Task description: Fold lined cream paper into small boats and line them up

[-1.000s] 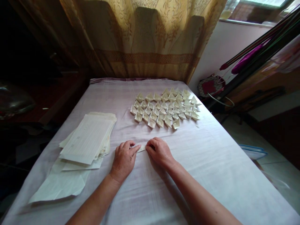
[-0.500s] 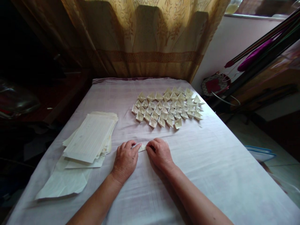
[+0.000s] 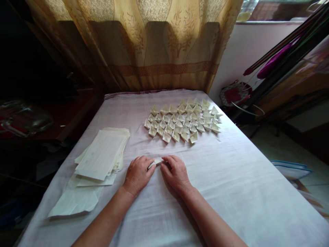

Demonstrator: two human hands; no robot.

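A small folded piece of paper (image 3: 158,160) lies between my two hands, just above the cloth. My left hand (image 3: 138,172) pinches its left end between thumb and fingers. At the other end, my right hand (image 3: 176,171) grips the paper with thumb and fingertips. The fingers cover much of the paper, so its full shape is hidden. Beyond the hands, rows of small folded paper boats (image 3: 178,124) stand close together on the cloth.
A stack of printed paper sheets (image 3: 101,154) lies to the left, with a loose sheet (image 3: 77,200) under its near side. A pale cloth (image 3: 226,192) covers the table. A patterned curtain (image 3: 156,44) hangs behind. A dark bag (image 3: 235,94) is at the right.
The view has tilted up slightly. Both hands stay at the folded paper, its angle shifts a little, and the right fingers extend further along its end.
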